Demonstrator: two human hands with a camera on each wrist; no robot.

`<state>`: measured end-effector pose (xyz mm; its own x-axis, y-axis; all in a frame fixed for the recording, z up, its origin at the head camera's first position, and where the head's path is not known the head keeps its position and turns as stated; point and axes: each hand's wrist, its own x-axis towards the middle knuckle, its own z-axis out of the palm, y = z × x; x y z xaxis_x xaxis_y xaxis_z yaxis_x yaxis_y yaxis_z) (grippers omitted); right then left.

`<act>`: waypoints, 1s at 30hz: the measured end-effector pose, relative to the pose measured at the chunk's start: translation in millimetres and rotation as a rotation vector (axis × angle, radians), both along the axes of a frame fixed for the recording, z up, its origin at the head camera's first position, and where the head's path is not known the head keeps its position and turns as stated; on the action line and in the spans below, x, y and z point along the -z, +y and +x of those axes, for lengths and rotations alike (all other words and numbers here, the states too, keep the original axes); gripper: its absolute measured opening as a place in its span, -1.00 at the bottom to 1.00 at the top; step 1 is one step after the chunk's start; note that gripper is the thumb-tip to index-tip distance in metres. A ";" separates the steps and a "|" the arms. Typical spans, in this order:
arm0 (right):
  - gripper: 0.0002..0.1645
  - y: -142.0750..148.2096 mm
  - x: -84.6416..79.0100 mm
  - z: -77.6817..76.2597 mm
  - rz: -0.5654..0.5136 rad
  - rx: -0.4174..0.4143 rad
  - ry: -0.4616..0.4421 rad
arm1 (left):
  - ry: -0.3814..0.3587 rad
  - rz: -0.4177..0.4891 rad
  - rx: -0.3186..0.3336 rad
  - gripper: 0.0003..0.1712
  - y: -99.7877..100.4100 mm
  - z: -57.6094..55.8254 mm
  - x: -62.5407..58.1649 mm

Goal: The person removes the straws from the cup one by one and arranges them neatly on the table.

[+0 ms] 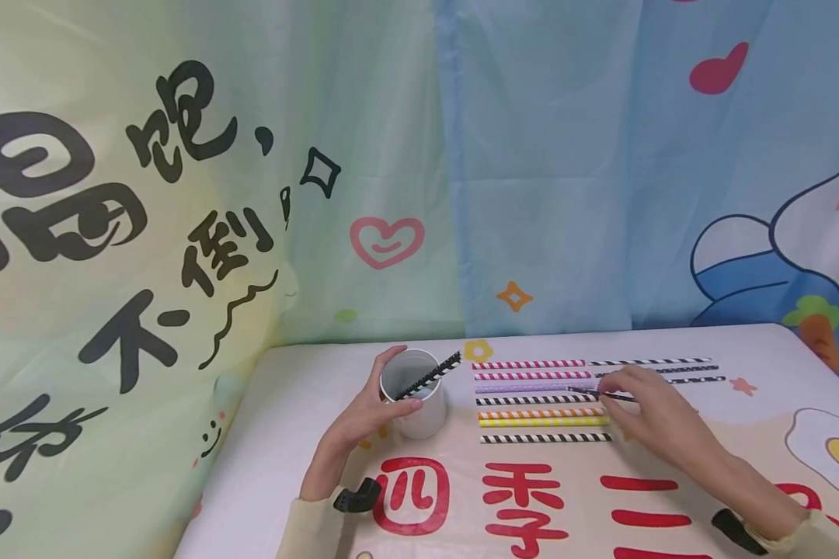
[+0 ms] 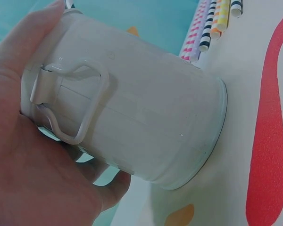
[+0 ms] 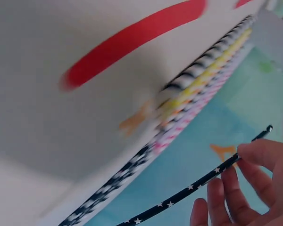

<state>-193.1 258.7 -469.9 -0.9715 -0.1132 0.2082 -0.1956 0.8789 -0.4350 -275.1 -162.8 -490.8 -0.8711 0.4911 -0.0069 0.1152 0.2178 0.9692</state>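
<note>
A white mug [image 1: 425, 419] stands at the middle of the table, and my left hand [image 1: 367, 415] grips it around its side and rim. The mug's handle [image 2: 92, 113] shows in the left wrist view, near my palm. Black-and-white patterned paper straws [image 1: 433, 374] lean inside the mug, their tops past the rim. My right hand [image 1: 653, 411] pinches a black straw with white stars [image 3: 180, 195] between thumb and fingers, raised over the laid-out straws. Beneath and beside it lie pink-striped straws [image 1: 531, 376], a lilac straw [image 1: 524, 388] and a yellow straw [image 1: 541, 423].
An orange-striped straw [image 1: 531, 414] and a black-striped straw [image 1: 545, 439] lie in the same row. More black-and-white straws [image 1: 671, 361] lie at the right end. The table [image 1: 294, 388] has a printed cover, and a printed curtain [image 1: 545, 155] hangs behind it.
</note>
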 end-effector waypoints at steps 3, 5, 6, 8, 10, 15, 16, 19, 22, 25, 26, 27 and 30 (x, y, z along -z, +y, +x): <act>-0.74 14.1 8.0 -3.8 0.064 -0.003 0.041 | -0.002 -0.002 -0.002 0.04 0.1 -0.1 -0.3; -0.72 23.2 12.6 -6.6 0.100 -0.011 0.055 | -0.003 -0.005 -0.004 0.04 -0.1 0.0 -0.3; -0.72 27.5 15.0 -8.0 0.116 -0.015 0.064 | -0.003 -0.006 -0.004 0.04 -0.2 0.0 -0.3; -0.71 35.1 19.6 -10.6 0.146 -0.025 0.068 | -0.003 -0.007 -0.005 0.04 0.0 -0.1 -0.3; -0.72 42.0 24.3 -13.5 0.176 -0.032 0.068 | -0.002 -0.008 -0.005 0.03 0.1 -0.1 -0.2; -0.73 56.5 36.3 -20.8 0.238 -0.021 0.045 | -0.002 -0.015 0.000 0.03 0.1 -0.4 0.2; -0.73 58.7 38.0 -22.2 0.247 -0.018 0.034 | -0.001 -0.013 0.004 0.03 0.1 -0.6 0.5; -0.74 63.7 41.7 -26.0 0.262 -0.015 0.016 | 0.001 -0.009 0.007 0.03 -0.1 -0.9 1.3; -0.76 66.2 43.4 -28.9 0.267 -0.021 0.006 | 0.000 -0.007 0.002 0.03 -0.2 -0.7 2.0; -0.79 67.0 44.9 -31.4 0.269 -0.025 -0.005 | -0.004 -0.014 -0.007 0.02 -0.2 -0.3 1.9; -0.80 67.0 45.3 -32.4 0.271 -0.026 -0.008 | -0.004 -0.014 -0.007 0.02 -0.4 -0.1 1.8; -0.80 67.0 45.7 -33.2 0.273 -0.026 -0.010 | -0.003 -0.013 -0.005 0.03 -0.5 0.0 1.5; -0.80 67.1 46.4 -35.0 0.275 -0.027 -0.014 | -0.002 -0.007 -0.002 0.03 -0.6 0.0 0.4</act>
<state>-228.2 325.8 -516.3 -0.9700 -0.1896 0.1523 -0.2162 0.9589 -0.1836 -275.1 -163.5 -491.1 -0.8721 0.4891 -0.0126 0.1123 0.2251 0.9679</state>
